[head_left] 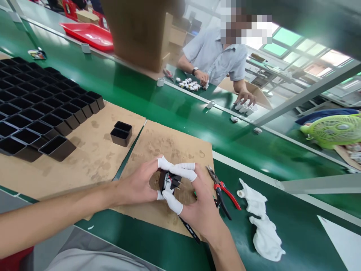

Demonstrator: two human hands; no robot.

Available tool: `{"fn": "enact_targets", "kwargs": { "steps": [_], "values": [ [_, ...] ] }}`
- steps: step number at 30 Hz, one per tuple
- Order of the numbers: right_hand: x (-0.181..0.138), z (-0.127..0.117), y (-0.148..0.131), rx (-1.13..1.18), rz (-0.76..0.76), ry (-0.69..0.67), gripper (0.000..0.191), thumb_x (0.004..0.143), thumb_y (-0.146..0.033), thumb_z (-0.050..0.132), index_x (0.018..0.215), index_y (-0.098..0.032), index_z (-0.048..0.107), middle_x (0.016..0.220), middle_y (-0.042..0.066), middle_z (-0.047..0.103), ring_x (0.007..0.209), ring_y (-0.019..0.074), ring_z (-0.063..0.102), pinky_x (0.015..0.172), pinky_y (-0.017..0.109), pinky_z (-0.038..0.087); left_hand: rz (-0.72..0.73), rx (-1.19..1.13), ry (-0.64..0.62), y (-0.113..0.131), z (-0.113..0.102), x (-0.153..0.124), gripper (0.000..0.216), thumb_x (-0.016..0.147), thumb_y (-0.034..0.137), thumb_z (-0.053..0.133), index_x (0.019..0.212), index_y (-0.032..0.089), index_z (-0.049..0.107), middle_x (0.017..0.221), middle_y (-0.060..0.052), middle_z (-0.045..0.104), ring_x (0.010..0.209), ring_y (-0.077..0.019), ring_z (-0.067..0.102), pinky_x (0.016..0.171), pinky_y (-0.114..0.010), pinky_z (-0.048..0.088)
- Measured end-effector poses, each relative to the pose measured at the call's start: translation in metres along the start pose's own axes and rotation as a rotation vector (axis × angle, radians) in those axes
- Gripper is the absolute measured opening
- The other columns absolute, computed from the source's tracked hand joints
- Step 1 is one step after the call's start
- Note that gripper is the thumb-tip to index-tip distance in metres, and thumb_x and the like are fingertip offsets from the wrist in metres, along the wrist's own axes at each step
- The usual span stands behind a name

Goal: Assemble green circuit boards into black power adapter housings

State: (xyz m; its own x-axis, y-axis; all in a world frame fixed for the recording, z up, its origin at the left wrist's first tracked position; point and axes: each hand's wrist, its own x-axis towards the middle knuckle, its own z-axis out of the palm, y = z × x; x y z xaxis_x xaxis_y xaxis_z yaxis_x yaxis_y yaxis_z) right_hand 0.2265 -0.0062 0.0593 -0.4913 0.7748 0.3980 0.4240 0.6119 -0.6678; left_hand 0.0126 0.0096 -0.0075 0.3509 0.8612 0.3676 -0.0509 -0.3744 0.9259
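My left hand [142, 182] and my right hand [199, 197], both with white finger cots, are closed around a small black power adapter [175, 183]. Metal pins stick out of it towards the right. A red wire and some white material show in its open side. My fingers cover its edges. Beneath my right hand lie black tweezers [189, 228], partly hidden. To the right are long-nose pliers [221, 192] with red and black handles. Two black open cases [121, 134] stand together on the cardboard [169, 145], beyond my left hand.
Rows of black open cases [42, 109] fill the left side. White cloth gloves [263, 220] lie at right. Across the green conveyor [135, 88], a person [217, 60] handles small white parts. A red tray [88, 35], cardboard box [138, 34] and green fan [335, 130] stand farther off.
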Motion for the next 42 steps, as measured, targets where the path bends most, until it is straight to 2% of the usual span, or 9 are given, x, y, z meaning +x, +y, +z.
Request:
{"fn": "enact_targets", "kwargs": {
  "steps": [3,6,9,13,19,23,28,32,42],
  "values": [
    [-0.001,0.003,0.002,-0.083,-0.06,0.099,0.058,0.1,-0.017,0.078,0.155,-0.03,0.066,0.132,0.009,0.076,0.118,0.0257,0.079,0.097,0.042,0.069,0.011,-0.02,0.01,0.0,0.0,0.004,0.043,0.085,0.024,0.093,0.121,0.024,0.07,0.116,-0.005,0.072,0.109,-0.0264,0.075,0.104,-0.044,0.065],
    [-0.006,0.005,0.004,-0.26,-0.225,0.371,0.045,0.098,-0.028,0.083,0.142,-0.028,0.073,0.128,0.011,0.078,0.112,0.0297,0.08,0.089,0.046,0.071,0.026,-0.024,0.036,0.008,-0.001,0.009,0.05,0.086,0.033,0.099,0.126,0.025,0.071,0.121,-0.007,0.075,0.117,-0.0269,0.077,0.115,-0.046,0.065],
    [-0.012,0.005,-0.002,-0.358,-0.371,0.605,0.033,0.094,-0.019,0.087,0.124,-0.031,0.079,0.116,0.008,0.077,0.098,0.0271,0.078,0.082,0.045,0.069,0.061,-0.009,0.086,0.023,-0.005,0.012,0.056,0.087,0.042,0.102,0.13,0.025,0.071,0.127,-0.01,0.076,0.124,-0.0284,0.078,0.118,-0.046,0.064],
    [-0.021,0.016,-0.03,-0.409,-0.391,0.643,0.039,0.094,-0.011,0.088,0.126,-0.032,0.083,0.107,0.007,0.077,0.088,0.0241,0.077,0.073,0.04,0.069,0.12,0.06,0.16,0.052,-0.011,0.002,0.059,0.083,0.035,0.103,0.134,0.024,0.075,0.13,-0.011,0.078,0.123,-0.0301,0.078,0.113,-0.046,0.066],
    [-0.041,0.081,-0.073,-0.106,-0.188,0.721,0.059,0.098,-0.005,0.083,0.148,-0.036,0.08,0.127,0.011,0.076,0.105,0.028,0.084,0.082,0.042,0.077,0.206,0.225,0.349,0.078,-0.005,-0.048,0.069,0.079,0.004,0.084,0.143,0.027,0.074,0.121,-0.007,0.078,0.11,-0.0283,0.078,0.101,-0.043,0.067],
    [-0.055,0.127,-0.085,0.196,-0.045,0.81,0.047,0.096,-0.006,0.088,0.131,-0.037,0.089,0.127,0.008,0.078,0.109,0.0252,0.084,0.088,0.039,0.076,0.239,0.382,0.456,0.083,0.0,-0.084,0.076,0.085,0.0,0.078,0.153,0.032,0.069,0.123,-0.006,0.074,0.109,-0.0259,0.078,0.095,-0.037,0.066],
    [-0.063,0.158,-0.091,0.913,0.439,0.91,0.014,0.098,-0.036,0.095,0.111,-0.032,0.091,0.118,0.003,0.087,0.11,0.021,0.086,0.093,0.033,0.075,0.158,0.448,0.536,0.093,0.005,-0.128,0.072,0.091,0.019,0.09,0.156,0.033,0.062,0.134,-0.01,0.071,0.12,-0.0306,0.074,0.107,-0.046,0.064],
    [-0.068,0.177,-0.101,1.435,0.742,0.774,0.036,0.106,-0.06,0.082,0.123,-0.029,0.089,0.121,0.006,0.09,0.118,0.0239,0.087,0.105,0.04,0.075,-0.134,0.137,0.629,0.096,0.02,-0.15,0.047,0.096,0.041,0.09,0.135,0.029,0.066,0.124,-0.007,0.073,0.111,-0.028,0.074,0.102,-0.045,0.065],
    [-0.069,0.19,-0.111,1.531,0.855,0.734,0.037,0.1,-0.057,0.087,0.12,-0.026,0.091,0.124,0.005,0.091,0.106,0.0203,0.089,0.104,0.033,0.075,-0.349,-0.186,0.585,0.098,0.023,-0.137,0.057,0.091,0.055,0.093,0.137,0.026,0.073,0.134,-0.012,0.08,0.127,-0.035,0.075,0.118,-0.055,0.06]
  ]
}}
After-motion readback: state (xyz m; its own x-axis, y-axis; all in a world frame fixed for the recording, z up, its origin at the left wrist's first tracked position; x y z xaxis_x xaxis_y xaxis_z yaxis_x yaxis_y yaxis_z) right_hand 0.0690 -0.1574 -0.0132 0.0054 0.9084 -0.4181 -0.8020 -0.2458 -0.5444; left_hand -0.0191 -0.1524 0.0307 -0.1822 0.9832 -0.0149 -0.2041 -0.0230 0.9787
